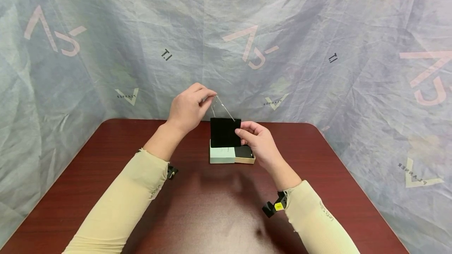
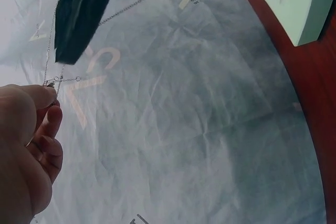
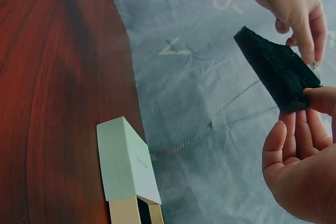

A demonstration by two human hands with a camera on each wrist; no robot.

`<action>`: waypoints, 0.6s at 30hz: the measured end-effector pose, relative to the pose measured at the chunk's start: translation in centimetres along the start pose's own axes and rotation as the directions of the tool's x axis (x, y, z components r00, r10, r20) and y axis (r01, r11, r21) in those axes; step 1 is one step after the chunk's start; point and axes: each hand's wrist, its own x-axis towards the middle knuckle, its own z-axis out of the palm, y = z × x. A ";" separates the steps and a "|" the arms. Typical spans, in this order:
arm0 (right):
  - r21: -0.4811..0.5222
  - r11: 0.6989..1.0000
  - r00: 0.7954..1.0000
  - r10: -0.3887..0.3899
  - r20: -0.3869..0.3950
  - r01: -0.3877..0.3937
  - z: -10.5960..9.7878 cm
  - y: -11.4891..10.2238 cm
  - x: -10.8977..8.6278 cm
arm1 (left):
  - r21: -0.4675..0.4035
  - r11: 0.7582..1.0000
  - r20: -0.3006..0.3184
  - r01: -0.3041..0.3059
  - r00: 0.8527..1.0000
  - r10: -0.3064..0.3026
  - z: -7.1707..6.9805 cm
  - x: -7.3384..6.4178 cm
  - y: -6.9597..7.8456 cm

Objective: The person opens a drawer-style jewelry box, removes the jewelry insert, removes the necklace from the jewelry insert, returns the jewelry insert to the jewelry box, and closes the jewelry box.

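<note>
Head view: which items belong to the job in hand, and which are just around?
In the job:
- thin chain, pinched by the left hand
- black pad, held by the right hand
- pale green box, partly slid open; probably their packaging

Just around:
- dark red table
- printed backdrop cloth
- black wrist devices

At the centre, the pad is black, the chain silvery, the box mint and tan; above, grey cloth carries pink lettering.
</note>
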 end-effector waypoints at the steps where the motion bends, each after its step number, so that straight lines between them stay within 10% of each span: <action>1: 0.002 1.000 1.000 0.001 0.000 -0.001 0.0 0.0 0.0 | -0.005 1.000 -0.003 0.005 1.000 -0.005 -0.1 0.1 0.0; 18: -0.031 1.000 1.000 0.002 0.016 -0.002 -0.2 0.2 -0.1 | -0.040 0.998 -0.038 0.055 0.998 -0.057 -1.4 1.3 -0.6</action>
